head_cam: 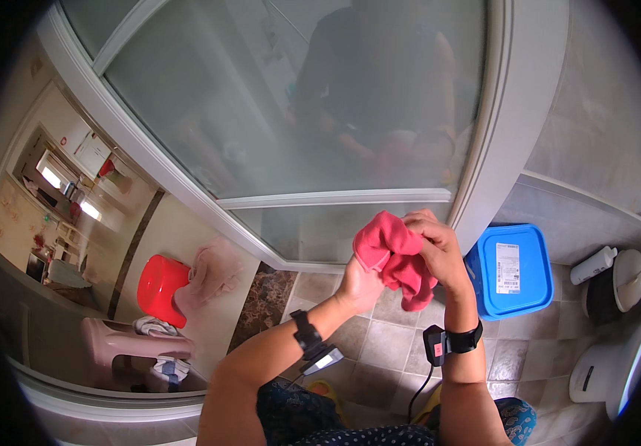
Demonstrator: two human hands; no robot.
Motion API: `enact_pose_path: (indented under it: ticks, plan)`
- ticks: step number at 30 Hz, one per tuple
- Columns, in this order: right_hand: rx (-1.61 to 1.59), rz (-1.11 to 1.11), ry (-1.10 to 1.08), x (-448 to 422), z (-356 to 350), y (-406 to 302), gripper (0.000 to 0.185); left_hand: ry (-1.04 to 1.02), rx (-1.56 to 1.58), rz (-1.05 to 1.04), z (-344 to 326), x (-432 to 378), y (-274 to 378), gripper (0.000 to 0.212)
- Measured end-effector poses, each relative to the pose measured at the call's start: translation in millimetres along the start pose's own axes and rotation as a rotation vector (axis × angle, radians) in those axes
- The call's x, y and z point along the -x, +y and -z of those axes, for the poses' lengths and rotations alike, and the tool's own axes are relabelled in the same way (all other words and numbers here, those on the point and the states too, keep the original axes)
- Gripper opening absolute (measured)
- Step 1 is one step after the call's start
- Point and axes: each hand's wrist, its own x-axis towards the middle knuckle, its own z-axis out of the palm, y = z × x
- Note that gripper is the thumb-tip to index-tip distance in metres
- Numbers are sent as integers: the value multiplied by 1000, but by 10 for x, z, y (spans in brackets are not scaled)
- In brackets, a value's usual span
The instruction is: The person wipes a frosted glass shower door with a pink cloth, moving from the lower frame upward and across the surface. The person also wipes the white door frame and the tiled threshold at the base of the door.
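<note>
A crumpled pinkish-red cloth [390, 248] is bunched between my two hands, in front of the lower part of a door with frosted glass panes [320, 139]. My left hand [358, 287] is under and behind the cloth, its fingers covered by the folds. My right hand [437, 245] pinches the cloth from the right side with bent fingers. One loose end of the cloth hangs below the right hand. Each wrist carries a black strap with a small device.
Right of the door stands a blue lidded bucket [515, 270] with a printed label. Beyond it are a white bottle [593, 266], a lidded bin [629, 281] and a white toilet [599, 373]. To the left, past the doorway, are a red stool [158, 287] and a pink stool [131, 340] with cloths.
</note>
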Motion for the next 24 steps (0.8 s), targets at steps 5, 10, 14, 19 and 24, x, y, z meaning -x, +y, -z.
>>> enact_pose_path:
  ticks: [5,10,14,19,24]
  plan:
    - [10,-70,-123,157,-118,76,44,136,-131,-82,-33,325,133,39]
    - [-693,-404,26,325,-531,143,94,294,-486,-425,88,285,279,40]
    - [-665,-289,254,363,-873,159,79,120,-1032,-581,56,275,339,45]
    - [-211,-19,648,165,-683,-105,64,164,-953,-703,-12,318,373,47]
    - [428,576,610,-415,-485,-817,63,228,-851,-668,47,253,497,57]
